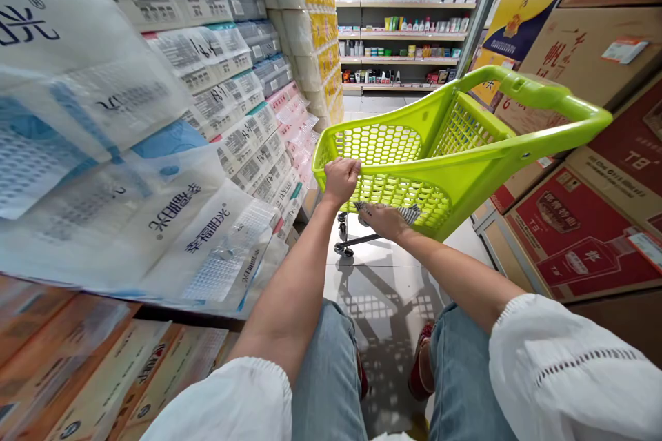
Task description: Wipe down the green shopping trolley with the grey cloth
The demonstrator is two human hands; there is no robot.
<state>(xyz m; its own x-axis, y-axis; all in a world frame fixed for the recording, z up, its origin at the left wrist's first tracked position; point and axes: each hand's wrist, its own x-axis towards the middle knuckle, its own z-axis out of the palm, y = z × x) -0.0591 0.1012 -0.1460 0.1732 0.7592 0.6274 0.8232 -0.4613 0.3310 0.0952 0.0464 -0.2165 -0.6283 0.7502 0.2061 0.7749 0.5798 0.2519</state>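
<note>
A lime-green plastic shopping cart (473,182) is stood in a store aisle in front of the person, its handle (556,107) pointed toward the stacked cartons on the right and its basket (321,151) toward the packs on the left. The near rim of the basket is gripped by the left hand (341,179), with the fingers closed over the edge. Lower down, a black-and-white striped item, probably a cloth (411,213), is held by the right hand (383,219), partly closed, against the perforated near side wall. Inside the basket, a slatted panel (465,125) is seen near the handle end, and the far wall is pierced by rounded openings. Beneath the basket, caster wheels (344,249) are rested on the tiled floor (408,275). On the left, white and blue plastic packs (207,234) are piled beside wrapped bundles marked with handwritten numbers (222,100); behind them, white rolls (294,27) are contained in clear and yellow wrapping. On the right, brown and red cardboard cartons (584,234) are stacked, one printed with a bottle; their contents are hidden. At the far end, small bottles, tubs and boxes are lined up on shelves (408,34).
</note>
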